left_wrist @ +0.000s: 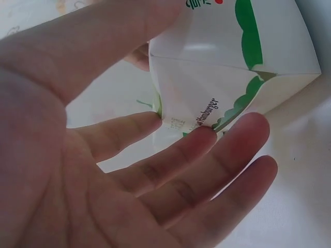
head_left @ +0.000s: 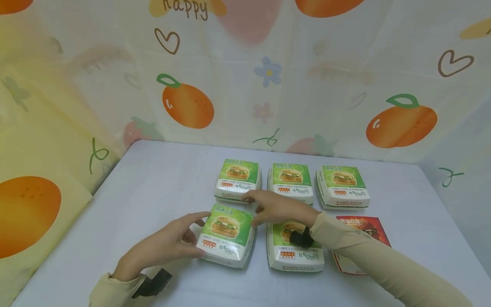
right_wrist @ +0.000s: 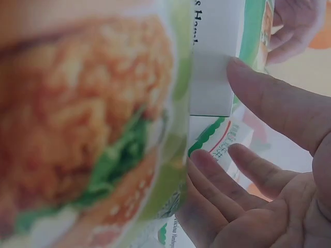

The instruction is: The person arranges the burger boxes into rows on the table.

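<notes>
A green and white hamburger box (head_left: 226, 234) stands front left on the table, between both hands. My left hand (head_left: 161, 243) is at its left side, thumb by the near corner and fingertips by the far one. In the left wrist view the fingers (left_wrist: 191, 170) lie fairly straight along the box's white side. My right hand (head_left: 281, 207) reaches over from the right, thumb against the box's right edge. Its other fingers (right_wrist: 258, 165) are loosely extended in the right wrist view. Under the right wrist, a second green box (head_left: 295, 256) is partly covered.
Behind stand three more green boxes: one at left (head_left: 238, 177), one in the middle (head_left: 290, 179), one at right (head_left: 342, 185). A red box (head_left: 372, 226) at front right is partly hidden by the right sleeve (head_left: 368, 247). A fruit-print curtain (head_left: 230, 145) borders the white table (head_left: 153, 179).
</notes>
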`<action>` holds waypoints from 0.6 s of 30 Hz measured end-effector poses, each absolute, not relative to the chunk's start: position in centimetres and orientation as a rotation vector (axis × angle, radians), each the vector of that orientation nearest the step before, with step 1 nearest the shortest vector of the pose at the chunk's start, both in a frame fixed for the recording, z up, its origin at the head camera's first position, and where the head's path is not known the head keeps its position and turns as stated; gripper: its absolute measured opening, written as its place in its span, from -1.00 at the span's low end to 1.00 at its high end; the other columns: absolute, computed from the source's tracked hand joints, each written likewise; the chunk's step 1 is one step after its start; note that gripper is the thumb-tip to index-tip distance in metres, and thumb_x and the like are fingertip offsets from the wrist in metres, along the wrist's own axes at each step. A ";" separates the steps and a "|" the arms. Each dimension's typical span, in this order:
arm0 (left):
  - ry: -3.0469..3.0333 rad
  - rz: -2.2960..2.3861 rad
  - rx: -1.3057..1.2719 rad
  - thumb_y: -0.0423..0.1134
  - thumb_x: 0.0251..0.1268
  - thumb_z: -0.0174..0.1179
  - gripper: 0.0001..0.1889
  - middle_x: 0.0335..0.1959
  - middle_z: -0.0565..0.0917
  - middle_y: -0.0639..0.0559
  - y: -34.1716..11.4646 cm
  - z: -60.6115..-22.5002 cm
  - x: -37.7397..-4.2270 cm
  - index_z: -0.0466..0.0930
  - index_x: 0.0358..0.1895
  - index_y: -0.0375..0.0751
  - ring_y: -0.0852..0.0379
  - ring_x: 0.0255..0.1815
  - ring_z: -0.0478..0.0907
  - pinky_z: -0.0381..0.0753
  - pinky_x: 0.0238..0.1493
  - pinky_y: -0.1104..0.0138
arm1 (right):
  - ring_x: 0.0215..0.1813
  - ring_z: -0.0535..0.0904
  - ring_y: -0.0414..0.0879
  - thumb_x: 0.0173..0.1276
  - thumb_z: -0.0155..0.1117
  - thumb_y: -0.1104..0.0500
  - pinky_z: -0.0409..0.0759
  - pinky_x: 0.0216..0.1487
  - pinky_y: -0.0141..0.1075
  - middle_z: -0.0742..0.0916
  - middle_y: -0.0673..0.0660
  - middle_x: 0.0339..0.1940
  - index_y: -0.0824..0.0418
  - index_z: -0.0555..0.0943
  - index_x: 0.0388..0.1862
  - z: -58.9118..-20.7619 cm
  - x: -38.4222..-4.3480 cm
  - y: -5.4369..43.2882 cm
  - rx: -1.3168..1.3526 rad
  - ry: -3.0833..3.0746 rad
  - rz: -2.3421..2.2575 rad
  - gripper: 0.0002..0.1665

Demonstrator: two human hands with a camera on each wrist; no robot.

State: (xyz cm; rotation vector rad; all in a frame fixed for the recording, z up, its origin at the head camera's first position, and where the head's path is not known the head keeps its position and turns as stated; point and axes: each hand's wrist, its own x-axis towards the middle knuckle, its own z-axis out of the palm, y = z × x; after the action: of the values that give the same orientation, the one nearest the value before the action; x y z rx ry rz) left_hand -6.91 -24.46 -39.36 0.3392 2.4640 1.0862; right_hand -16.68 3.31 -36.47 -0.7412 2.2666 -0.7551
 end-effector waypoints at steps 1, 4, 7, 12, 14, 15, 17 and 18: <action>2.464 1.088 0.337 0.00 0.02 0.51 -0.03 0.25 0.48 -0.17 -24.4 -39.4 -6.9 0.19 0.50 -0.13 0.16 -0.18 0.59 0.58 -0.25 0.41 | 0.25 0.57 0.10 0.24 0.45 0.23 0.59 0.24 -0.12 0.53 0.18 0.38 0.14 0.35 0.45 -36.5 -16.7 3.4 -0.741 2.264 -0.759 -0.19; 2.468 1.092 0.330 0.00 0.01 0.52 -0.04 0.24 0.49 -0.15 -24.3 -39.4 -6.9 0.20 0.49 -0.14 0.16 -0.14 0.59 0.58 -0.22 0.41 | 0.26 0.57 0.13 0.24 0.44 0.23 0.59 0.24 -0.11 0.52 0.21 0.38 0.16 0.34 0.45 -36.4 -16.8 3.5 -0.750 2.255 -0.763 -0.19; 2.476 1.092 0.317 0.01 0.00 0.52 -0.04 0.22 0.50 -0.13 -24.0 -39.4 -6.8 0.21 0.47 -0.15 0.15 -0.12 0.59 0.59 -0.21 0.39 | 0.26 0.57 0.14 0.26 0.43 0.23 0.60 0.24 -0.11 0.52 0.22 0.37 0.15 0.35 0.44 -36.4 -16.9 3.6 -0.758 2.256 -0.754 -0.21; 2.517 1.056 0.286 0.07 -0.03 0.52 -0.03 0.20 0.52 -0.08 -23.5 -39.4 -6.6 0.23 0.46 -0.14 0.15 -0.12 0.57 0.58 -0.19 0.34 | 0.22 0.60 0.09 0.30 0.39 0.24 0.62 0.19 -0.15 0.59 0.19 0.28 0.16 0.38 0.42 -36.5 -17.1 3.6 -0.758 2.250 -0.755 -0.29; 2.536 1.038 0.293 0.09 -0.03 0.52 -0.03 0.19 0.53 -0.06 -23.4 -39.4 -6.5 0.23 0.46 -0.15 0.15 -0.12 0.57 0.57 -0.20 0.34 | 0.19 0.63 0.06 0.31 0.37 0.26 0.64 0.16 -0.18 0.63 0.16 0.22 0.17 0.39 0.41 -36.5 -17.2 3.6 -0.752 2.237 -0.767 -0.31; 2.544 1.034 0.300 0.09 -0.02 0.51 -0.03 0.18 0.53 -0.06 -23.4 -39.4 -6.4 0.23 0.46 -0.15 0.15 -0.12 0.56 0.57 -0.20 0.35 | 0.18 0.64 0.06 0.32 0.36 0.27 0.65 0.14 -0.20 0.64 0.15 0.19 0.17 0.39 0.41 -36.6 -17.2 3.6 -0.750 2.231 -0.773 -0.31; 2.558 1.028 0.320 0.11 -0.01 0.50 -0.03 0.17 0.54 -0.05 -23.4 -39.5 -6.4 0.22 0.45 -0.17 0.15 -0.12 0.57 0.57 -0.21 0.36 | 0.17 0.65 0.06 0.33 0.35 0.29 0.66 0.12 -0.22 0.66 0.15 0.16 0.18 0.39 0.41 -36.7 -17.3 3.6 -0.750 2.219 -0.787 -0.33; 2.563 1.024 0.320 0.12 -0.01 0.50 -0.03 0.16 0.54 -0.04 -23.4 -39.6 -6.5 0.23 0.45 -0.16 0.15 -0.12 0.56 0.57 -0.21 0.36 | 0.16 0.65 0.06 0.33 0.34 0.30 0.67 0.11 -0.22 0.66 0.16 0.16 0.19 0.40 0.41 -36.7 -17.4 3.6 -0.751 2.215 -0.794 -0.33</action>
State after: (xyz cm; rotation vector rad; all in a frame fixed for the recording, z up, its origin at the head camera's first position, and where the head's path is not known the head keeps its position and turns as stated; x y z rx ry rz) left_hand -6.46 -23.36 -39.60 0.3195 2.5632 1.0245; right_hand -17.36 3.60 -36.70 -0.7511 2.2153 -0.7942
